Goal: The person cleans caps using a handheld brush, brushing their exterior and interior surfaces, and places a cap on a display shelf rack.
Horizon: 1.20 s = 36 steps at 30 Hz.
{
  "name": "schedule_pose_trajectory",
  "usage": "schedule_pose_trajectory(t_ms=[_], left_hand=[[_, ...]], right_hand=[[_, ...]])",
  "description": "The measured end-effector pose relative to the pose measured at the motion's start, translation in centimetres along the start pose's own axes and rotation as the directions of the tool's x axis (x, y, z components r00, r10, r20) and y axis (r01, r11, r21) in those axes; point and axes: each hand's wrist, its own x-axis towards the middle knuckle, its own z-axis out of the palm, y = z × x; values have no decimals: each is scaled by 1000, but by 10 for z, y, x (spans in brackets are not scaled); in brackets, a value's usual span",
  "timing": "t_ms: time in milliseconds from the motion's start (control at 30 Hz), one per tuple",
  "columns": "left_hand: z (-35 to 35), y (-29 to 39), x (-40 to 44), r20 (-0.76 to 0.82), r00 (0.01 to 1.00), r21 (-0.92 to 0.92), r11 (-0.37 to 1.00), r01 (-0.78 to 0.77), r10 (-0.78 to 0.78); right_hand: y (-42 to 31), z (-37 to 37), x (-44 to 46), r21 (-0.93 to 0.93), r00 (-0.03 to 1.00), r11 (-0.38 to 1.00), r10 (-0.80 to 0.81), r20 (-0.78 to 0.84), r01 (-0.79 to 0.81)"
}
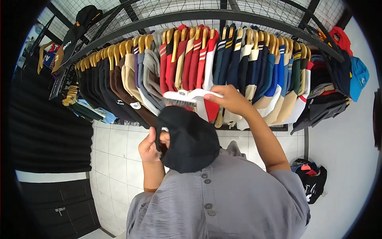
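My left hand is closed on a black cap by its back opening, the thumb outside and the other fingers partly hidden inside. The cap is in front of my chest. My right hand grips the handle of a white brush. Its dark bristles point down just above the cap's upper edge; whether they touch the fabric I cannot tell.
Ahead stands a clothes rack with a black rail, hung with jackets on wooden hangers. Caps hang at both ends, including a blue cap. A clothes pile lies at the right. A black curtain hangs at the left.
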Motion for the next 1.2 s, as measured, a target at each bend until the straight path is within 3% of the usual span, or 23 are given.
schedule_pose_trajectory(t_ms=[100,133,167,200,233,267,333,367,433,467,500,567,633,700,767,800,833,900,967,1033,1133,1167,1200], left_hand=[[6,-4,-17,-172,983,129,988,87,-64],[3,-5,-23,-138,990,217,976,18,13],[8,-5,-22,-141,989,231,973,-1,34],[13,-5,-22,-144,988,245,969,-19,56],[17,-5,-21,-147,986,260,965,-37,77],[21,-5,-17,-65,991,348,933,-91,120],[15,-3,-15,50,995,417,904,-99,85],[12,-1,-14,108,992,449,887,-109,67],[11,-3,-14,-38,993,276,956,-101,116],[12,-3,-12,-70,992,175,980,-95,109],[12,-2,-9,-102,990,73,993,-95,102],[7,-1,5,-35,983,120,977,-174,180],[8,-3,17,-33,982,56,981,-185,187],[7,-6,22,-32,980,-4,980,-199,199],[4,-7,22,-22,973,-9,973,-232,232],[5,-7,23,-18,972,-8,972,-233,233],[7,-6,23,-26,967,40,966,-254,255],[12,-5,24,-38,958,91,956,-280,284],[17,-5,24,-181,932,376,898,-229,313],[18,-8,35,-121,952,379,900,-217,281],[19,-14,41,-153,957,430,888,-160,246],[18,-15,41,-154,957,425,891,-159,245],[16,-16,40,-136,965,393,907,-154,223]], right_hand=[[14,8,-8,-167,972,966,171,-158,-197],[15,5,-15,102,970,974,212,-117,-200],[19,2,-27,98,973,976,203,-112,-193],[27,1,-44,476,960,840,277,38,-261],[32,6,-56,760,934,554,290,208,-340],[35,15,-64,757,932,553,291,217,-349],[45,31,-77,156,965,957,257,-60,-245],[52,35,-81,157,964,956,258,-58,-246],[74,34,-89,196,851,895,443,-283,-401],[74,34,-86,467,799,832,487,-352,-301],[74,29,-86,467,797,831,489,-355,-302],[57,12,-88,909,748,385,648,-142,-160],[34,25,-85,952,763,254,646,-36,-170],[48,54,-96,834,854,387,491,174,-393],[37,56,-100,496,686,473,494,535,-728],[50,71,-106,382,740,633,577,347,-673],[63,72,-111,380,743,638,574,346,-670],[67,63,-115,562,604,407,767,217,-720],[47,38,-111,753,639,362,763,100,-550],[22,26,-101,869,682,398,724,-102,-292],[-3,39,-88,924,750,374,632,-194,-76],[-3,45,-88,923,747,377,635,-196,-78],[2,53,-90,837,858,458,513,27,-300]])
